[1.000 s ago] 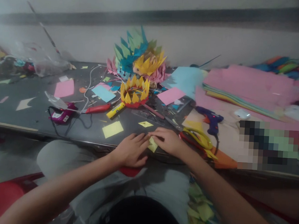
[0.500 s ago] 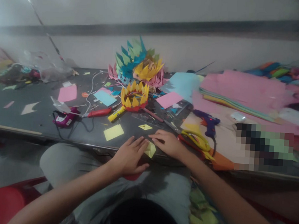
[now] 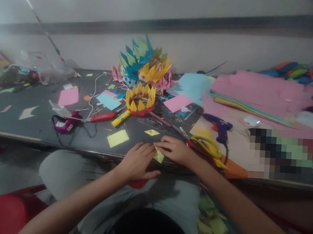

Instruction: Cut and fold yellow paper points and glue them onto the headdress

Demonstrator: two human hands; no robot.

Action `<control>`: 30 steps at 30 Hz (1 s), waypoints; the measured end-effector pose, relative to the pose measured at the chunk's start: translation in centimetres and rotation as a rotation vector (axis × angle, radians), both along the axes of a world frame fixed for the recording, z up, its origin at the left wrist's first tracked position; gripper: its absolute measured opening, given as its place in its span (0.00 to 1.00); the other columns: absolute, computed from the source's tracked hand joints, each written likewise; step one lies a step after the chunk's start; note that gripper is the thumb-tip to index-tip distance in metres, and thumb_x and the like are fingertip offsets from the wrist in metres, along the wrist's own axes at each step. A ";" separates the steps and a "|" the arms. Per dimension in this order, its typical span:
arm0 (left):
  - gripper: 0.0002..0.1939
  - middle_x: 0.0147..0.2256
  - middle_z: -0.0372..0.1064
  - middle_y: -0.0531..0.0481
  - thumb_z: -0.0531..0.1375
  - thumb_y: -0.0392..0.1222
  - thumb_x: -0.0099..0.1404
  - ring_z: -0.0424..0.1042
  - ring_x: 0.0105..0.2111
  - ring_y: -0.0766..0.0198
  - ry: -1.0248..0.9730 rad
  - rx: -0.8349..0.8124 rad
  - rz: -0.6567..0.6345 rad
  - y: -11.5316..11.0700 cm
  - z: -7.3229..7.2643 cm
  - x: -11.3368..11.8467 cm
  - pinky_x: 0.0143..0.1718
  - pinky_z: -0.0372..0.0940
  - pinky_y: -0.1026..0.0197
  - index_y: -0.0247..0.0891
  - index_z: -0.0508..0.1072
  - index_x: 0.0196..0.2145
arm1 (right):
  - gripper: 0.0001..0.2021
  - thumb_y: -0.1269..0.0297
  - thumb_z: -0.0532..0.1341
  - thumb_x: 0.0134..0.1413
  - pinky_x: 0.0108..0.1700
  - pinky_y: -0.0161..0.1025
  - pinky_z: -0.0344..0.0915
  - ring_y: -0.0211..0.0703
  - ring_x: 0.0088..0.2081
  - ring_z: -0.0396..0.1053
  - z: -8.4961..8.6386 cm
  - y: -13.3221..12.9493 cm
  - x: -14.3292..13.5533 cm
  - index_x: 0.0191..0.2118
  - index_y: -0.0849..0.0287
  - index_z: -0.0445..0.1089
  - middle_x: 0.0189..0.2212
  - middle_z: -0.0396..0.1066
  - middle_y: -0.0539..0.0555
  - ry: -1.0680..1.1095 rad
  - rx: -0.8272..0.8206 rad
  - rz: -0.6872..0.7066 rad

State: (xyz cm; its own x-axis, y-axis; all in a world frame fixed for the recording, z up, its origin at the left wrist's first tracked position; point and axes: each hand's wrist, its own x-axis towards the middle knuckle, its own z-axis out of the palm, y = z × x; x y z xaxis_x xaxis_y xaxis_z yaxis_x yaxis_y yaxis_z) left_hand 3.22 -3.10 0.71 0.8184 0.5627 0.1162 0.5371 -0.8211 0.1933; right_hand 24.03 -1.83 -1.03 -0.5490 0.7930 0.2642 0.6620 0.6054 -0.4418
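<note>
At the table's front edge lies a small folded piece of yellow paper [image 3: 158, 155], partly covered by fingers from both sides. My left hand [image 3: 139, 161] rests flat over its left side, fingers stretched out and thumb apart. From the right, my right hand [image 3: 174, 150] has its bent fingers pressed together on the upper part of the paper; the fingertips are partly hidden. Just beyond the hands is another folded yellow paper piece [image 3: 152, 132], diamond-shaped. A plain yellow paper rectangle [image 3: 118, 138] lies left of it.
Behind stand a yellow-and-red paper crown [image 3: 141, 101] and a colourful pile of pointed paper pieces [image 3: 145, 65]. A glue stick [image 3: 120, 118], a red-handled tool [image 3: 102, 116] and a purple device [image 3: 67, 123] lie left. Yellow-handled scissors [image 3: 207, 145] and a glue gun [image 3: 219, 126] are right.
My right hand has moved slightly left and down onto the folded yellow paper, its pointing finger now against it. The left hand stays nearly in place, and the view has shifted slightly.
</note>
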 end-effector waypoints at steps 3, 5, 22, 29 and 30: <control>0.31 0.50 0.65 0.41 0.51 0.61 0.60 0.62 0.51 0.53 -0.013 -0.015 -0.016 0.0 0.3 -0.2 0.55 0.52 0.50 0.33 0.62 0.51 | 0.14 0.63 0.52 0.59 0.37 0.35 0.63 0.38 0.33 0.67 0.1 0.2 -0.1 0.42 0.59 0.73 0.31 0.67 0.55 -0.039 0.005 0.004; 0.31 0.50 0.66 0.41 0.51 0.61 0.60 0.62 0.51 0.53 -0.014 -0.025 -0.031 -0.1 0.6 -0.6 0.56 0.51 0.49 0.33 0.62 0.51 | 0.14 0.62 0.52 0.59 0.37 0.35 0.63 0.38 0.33 0.67 0.4 0.3 -0.4 0.41 0.59 0.74 0.31 0.67 0.55 -0.059 -0.012 -0.014; 0.08 0.37 0.72 0.48 0.52 0.34 0.63 0.69 0.40 0.62 -0.242 -0.168 0.119 3.6 -0.2 1.4 0.43 0.64 0.59 0.37 0.71 0.37 | 0.05 0.67 0.58 0.53 0.37 0.35 0.62 0.39 0.34 0.66 1.2 1.8 -0.1 0.35 0.62 0.70 0.31 0.68 0.54 -0.004 -0.199 -0.105; 0.13 0.35 0.74 0.48 0.53 0.31 0.58 0.72 0.34 0.62 -0.215 -0.347 0.272 4.2 0.6 2.1 0.35 0.65 0.63 0.38 0.73 0.39 | 0.09 0.61 0.60 0.51 0.34 0.34 0.63 0.38 0.32 0.67 2.7 0.0 1.4 0.36 0.60 0.72 0.33 0.69 0.54 0.066 -0.381 -0.183; 0.12 0.33 0.74 0.49 0.54 0.32 0.58 0.72 0.33 0.63 -0.225 -0.375 0.280 4.3 0.6 2.1 0.34 0.65 0.63 0.38 0.73 0.39 | 0.08 0.63 0.60 0.50 0.33 0.34 0.63 0.37 0.31 0.67 2.9 -0.2 1.4 0.35 0.60 0.72 0.33 0.69 0.54 0.068 -0.394 -0.190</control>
